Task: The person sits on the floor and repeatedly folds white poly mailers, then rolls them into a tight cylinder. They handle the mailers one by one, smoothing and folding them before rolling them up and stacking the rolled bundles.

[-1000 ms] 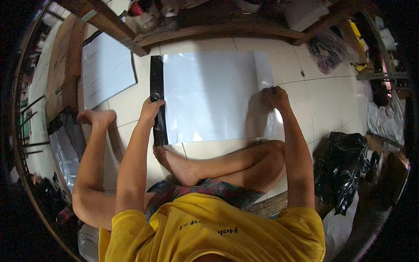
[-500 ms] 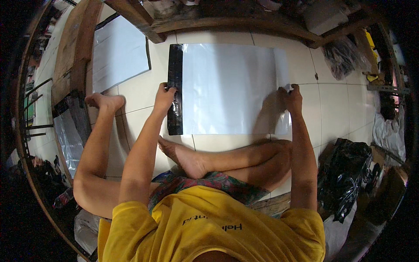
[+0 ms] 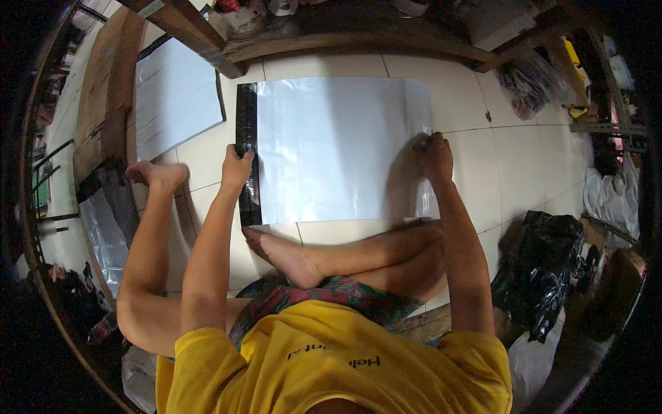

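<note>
Yellow cloth – a shirt [image 3: 331, 359] – lay nearest, well short of the left hand [image 3: 236, 165] and the right hand [image 3: 437, 153]. Out to the right, nearer the body than the right hand, sat a crumpled black plastic bag [image 3: 541, 252]. Between shirt and hands, a bent leg [image 3: 376, 259] rested on the tiled floor [image 3: 510, 162]. Spread between the two hands was a white plastic sheet [image 3: 324, 152], smooth and glossy. The left hand gripped the black strip [image 3: 247, 196] along its left edge, thumb on top; the right hand, fingers bent – its tips dim – pinched the opposite edge. Farther off, ahead and left of the left hand, lay a second white sheet [image 3: 179, 93] edged in black. Beyond both hands ran a wooden beam [image 3: 365, 50].
</note>
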{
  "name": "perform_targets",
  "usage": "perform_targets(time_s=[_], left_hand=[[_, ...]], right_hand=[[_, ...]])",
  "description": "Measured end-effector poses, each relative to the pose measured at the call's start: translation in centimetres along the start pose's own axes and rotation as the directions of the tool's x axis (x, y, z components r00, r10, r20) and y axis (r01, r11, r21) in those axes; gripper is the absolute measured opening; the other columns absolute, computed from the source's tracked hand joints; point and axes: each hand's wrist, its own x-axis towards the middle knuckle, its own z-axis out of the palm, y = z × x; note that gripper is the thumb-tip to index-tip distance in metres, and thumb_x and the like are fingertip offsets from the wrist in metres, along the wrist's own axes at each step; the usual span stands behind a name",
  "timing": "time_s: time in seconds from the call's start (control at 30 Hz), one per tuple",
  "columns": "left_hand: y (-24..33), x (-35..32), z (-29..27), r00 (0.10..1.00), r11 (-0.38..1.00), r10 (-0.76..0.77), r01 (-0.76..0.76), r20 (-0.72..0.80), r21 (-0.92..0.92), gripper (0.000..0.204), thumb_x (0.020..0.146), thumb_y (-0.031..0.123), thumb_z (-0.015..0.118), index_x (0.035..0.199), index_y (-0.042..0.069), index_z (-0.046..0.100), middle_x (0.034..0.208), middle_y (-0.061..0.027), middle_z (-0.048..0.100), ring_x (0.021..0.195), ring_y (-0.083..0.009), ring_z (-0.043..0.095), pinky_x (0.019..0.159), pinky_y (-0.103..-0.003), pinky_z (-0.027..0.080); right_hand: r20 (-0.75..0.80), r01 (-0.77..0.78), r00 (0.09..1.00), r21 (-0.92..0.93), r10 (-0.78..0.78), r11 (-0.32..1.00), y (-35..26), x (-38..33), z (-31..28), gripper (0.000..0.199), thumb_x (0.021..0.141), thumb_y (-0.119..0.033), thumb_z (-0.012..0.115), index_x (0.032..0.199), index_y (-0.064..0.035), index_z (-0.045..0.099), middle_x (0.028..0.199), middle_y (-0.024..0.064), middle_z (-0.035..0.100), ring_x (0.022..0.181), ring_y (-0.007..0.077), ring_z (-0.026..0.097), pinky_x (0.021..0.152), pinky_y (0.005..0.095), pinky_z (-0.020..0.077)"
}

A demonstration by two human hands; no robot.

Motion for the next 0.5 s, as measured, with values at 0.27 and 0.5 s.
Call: perform_targets(time_s=[0.27,0.5], left_hand=[[1.8,-1.8,3.8,0.937,0.906,0.249,-0.136,-0.247,0.400,0.048,0.092,0.019,0.056,0.133,-0.005,0.047,0.114,-0.0304,0.058,0.104,-0.0495,0.060,0.087,-0.054,0.050],[-0.1,0.1,1.1,1.000,0.947,-0.006,0.002,-0.011,-0.321,0.050,0.092,0.014,0.057,0.138,-0.004,0.050,0.104,-0.0171,0.067,0.087,-0.0250,0.066,0.078,-0.036,0.053]], right_hand=[[-0.020,0.037,0.999,-0.082,-0.038,0.996,0.0,-0.4,-0.1,0.028,0.088,-0.026,0.066,0.099,-0.0002,0.061,0.090,0.0254,0.064,0.101,0.0426,0.061,0.086,0.0498,0.0521],[-0.159,0.048,0.985,-0.149,-0.072,0.988,-1.4,-2.1,-0.3,0.042,0.088,-0.024,0.067,0.122,-0.0022,0.055,0.129,0.0285,0.052,0.116,0.0491,0.055,0.092,0.0556,0.0502]])
